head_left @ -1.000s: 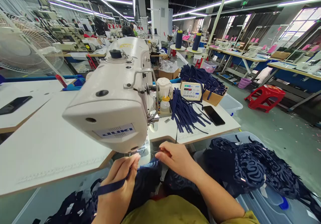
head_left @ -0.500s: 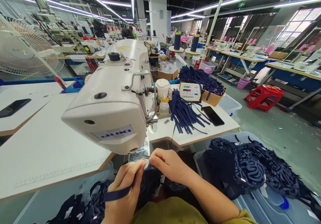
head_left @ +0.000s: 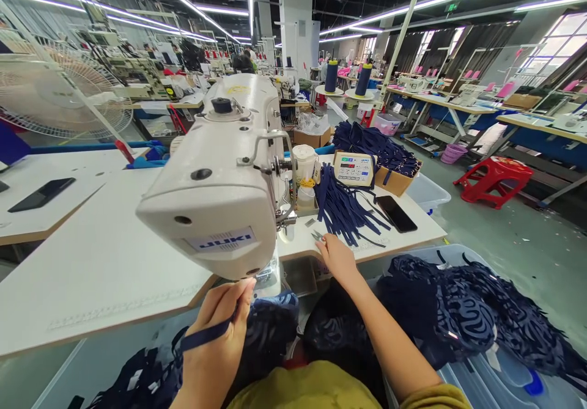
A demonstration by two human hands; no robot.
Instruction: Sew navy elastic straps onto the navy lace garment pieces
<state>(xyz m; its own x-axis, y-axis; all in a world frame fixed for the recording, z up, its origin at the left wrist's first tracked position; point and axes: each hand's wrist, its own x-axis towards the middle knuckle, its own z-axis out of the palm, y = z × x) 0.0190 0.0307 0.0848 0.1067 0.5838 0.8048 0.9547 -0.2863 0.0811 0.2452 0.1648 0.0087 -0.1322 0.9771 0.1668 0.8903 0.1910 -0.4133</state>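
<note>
My left hand (head_left: 217, 329) is closed with fingertips pinched on a narrow navy strap (head_left: 208, 334), just below the head of the white sewing machine (head_left: 220, 207). The strap runs across the palm side and out past the hand. Over the table's front edge, right of the machine, my right hand (head_left: 338, 259) is closed round small thread snips; only the metal tips of the snips (head_left: 317, 236) stick out. A bundle of cut navy strips (head_left: 342, 204) lies just beyond that hand. Dark patterned fabric (head_left: 270, 323) hangs below the machine bed near my lap.
A control panel (head_left: 354, 169), a phone (head_left: 397, 213) and a white cup (head_left: 304, 159) stand on the table's right part. Clear bins of navy garments (head_left: 468, 311) flank me. A fan (head_left: 64, 91) is at left, a red stool (head_left: 494, 180) at right.
My right hand has moved away from the left hand, right and forward to the table edge, with the snips. My left hand has shifted slightly left, still pinching the strap. The view has turned slightly left.
</note>
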